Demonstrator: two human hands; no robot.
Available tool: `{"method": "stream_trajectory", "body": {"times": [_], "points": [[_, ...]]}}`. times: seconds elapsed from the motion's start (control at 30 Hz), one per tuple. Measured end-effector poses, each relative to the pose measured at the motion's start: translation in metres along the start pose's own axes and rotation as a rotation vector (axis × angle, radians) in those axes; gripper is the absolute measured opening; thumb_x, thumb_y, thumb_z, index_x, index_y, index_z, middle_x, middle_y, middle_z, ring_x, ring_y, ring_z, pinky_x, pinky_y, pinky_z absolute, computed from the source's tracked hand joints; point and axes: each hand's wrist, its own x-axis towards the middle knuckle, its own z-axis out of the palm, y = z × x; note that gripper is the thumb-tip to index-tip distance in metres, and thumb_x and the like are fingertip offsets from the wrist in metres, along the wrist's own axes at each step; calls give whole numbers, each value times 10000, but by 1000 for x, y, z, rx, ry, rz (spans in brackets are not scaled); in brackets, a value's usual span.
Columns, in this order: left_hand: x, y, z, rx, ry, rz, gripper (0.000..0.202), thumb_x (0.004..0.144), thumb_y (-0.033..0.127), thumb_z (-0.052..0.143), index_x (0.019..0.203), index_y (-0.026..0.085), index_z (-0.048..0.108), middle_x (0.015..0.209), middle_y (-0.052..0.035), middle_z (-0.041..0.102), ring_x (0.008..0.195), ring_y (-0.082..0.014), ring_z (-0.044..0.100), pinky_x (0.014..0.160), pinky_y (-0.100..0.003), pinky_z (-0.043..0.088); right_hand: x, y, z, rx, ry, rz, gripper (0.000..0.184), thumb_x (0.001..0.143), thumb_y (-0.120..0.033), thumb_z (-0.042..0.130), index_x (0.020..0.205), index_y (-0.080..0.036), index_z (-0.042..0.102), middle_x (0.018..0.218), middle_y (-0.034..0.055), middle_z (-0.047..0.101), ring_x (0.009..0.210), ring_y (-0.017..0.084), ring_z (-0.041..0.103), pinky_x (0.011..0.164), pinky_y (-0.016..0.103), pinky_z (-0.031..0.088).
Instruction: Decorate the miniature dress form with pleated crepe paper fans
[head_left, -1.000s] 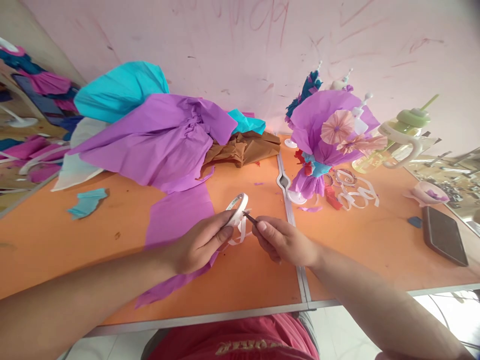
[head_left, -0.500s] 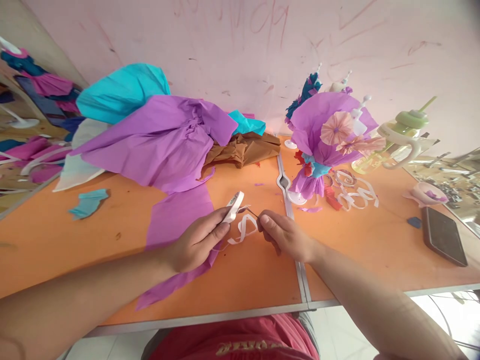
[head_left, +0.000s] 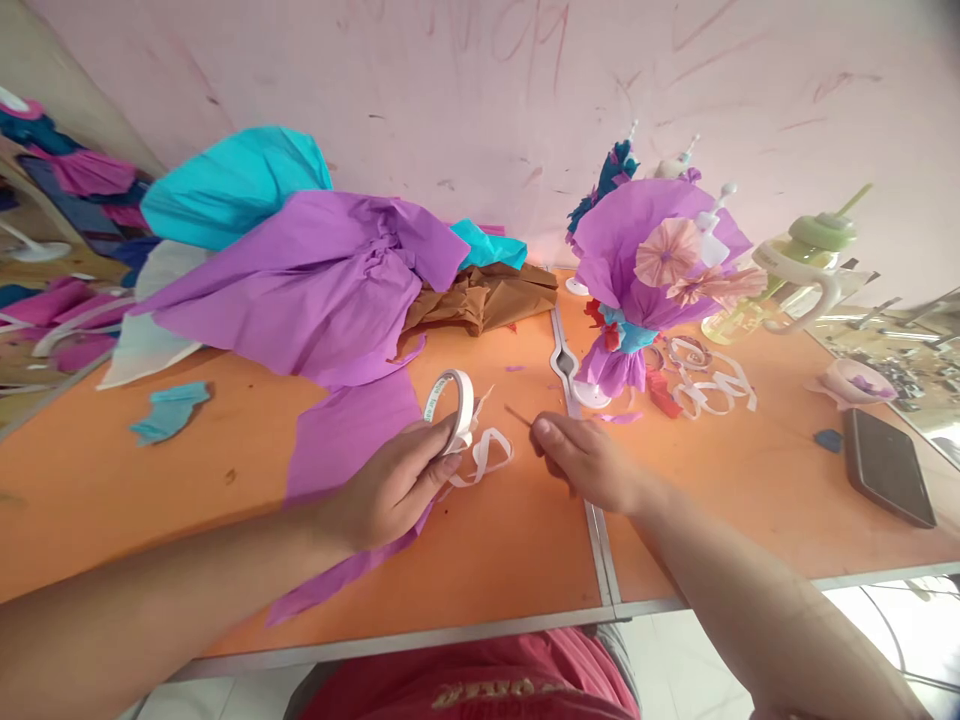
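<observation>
My left hand (head_left: 405, 480) is closed on a roll of white tape (head_left: 463, 405), its printed inner core showing. A short frayed end of tape sticks out to the right of the roll. In my right hand (head_left: 577, 455) the fingers pinch a thin brown stick-like piece (head_left: 519, 415), pointing left toward the roll but apart from it. Most of the piece is hidden by the fingers, so its kind cannot be made out. Between the hands, a curled white strip (head_left: 491, 453) lies on the orange table (head_left: 510, 560). Under my left hand is a purple paper sheet (head_left: 349, 430).
Large purple paper (head_left: 300, 290), turquoise paper (head_left: 240, 190) and crumpled brown paper (head_left: 487, 300) lie along the wall. A purple paper-dressed figure (head_left: 622, 240), a green-lidded jug (head_left: 814, 270) and a phone (head_left: 890, 465) stand or lie right. A metal seam (head_left: 592, 530) divides the tabletop.
My right hand has moved right with the thin piece, away from the tape. The tape roll has turned in my left hand, showing more of its ring.
</observation>
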Motion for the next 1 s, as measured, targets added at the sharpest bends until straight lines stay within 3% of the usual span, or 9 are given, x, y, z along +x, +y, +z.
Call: {"method": "stream_trajectory", "body": {"times": [0.13,0.3,0.37,0.6,0.77,1.0], "points": [[3,5,-1,47,-79,98,284,1042,318,346,947,185,578,791,-21,623,739,-153,568,768,-280,448,-4,-8,8,-33,-128,-43,512,984,-677,278,828,-221,451,658,-38,447,595,92,455,524,198,404],[3,5,0,83,-86,127,330,1045,267,334,1313,183,507,821,-15,658,841,-172,617,835,-300,457,-4,-12,17,-5,-133,-31,434,1003,-610,327,860,-222,459,680,-37,457,596,93,511,509,192,442],[3,4,1,84,-81,128,343,1045,256,338,1353,183,470,818,-12,653,846,-174,619,825,-298,455,-3,-12,19,38,-147,-12,424,998,-609,343,875,-223,466,684,-40,453,572,93,530,482,194,461],[3,2,0,96,-111,120,201,1048,245,341,1027,187,532,792,-1,599,738,-150,547,770,-287,416,-3,-10,22,146,-144,28,386,984,-583,401,891,-219,490,670,-51,450,495,95,569,403,206,498],[3,-3,1,270,-70,160,137,1034,206,382,955,186,493,719,15,531,688,-150,499,704,-282,370,-1,-11,24,149,-106,60,315,995,-484,422,856,-209,488,662,-55,479,468,72,561,408,178,487],[6,-2,0,277,-57,147,120,1034,201,381,976,186,485,712,22,516,681,-153,492,695,-293,356,4,-3,26,214,-52,37,365,952,-558,479,853,-210,528,629,-59,422,533,80,498,469,216,553]]}}
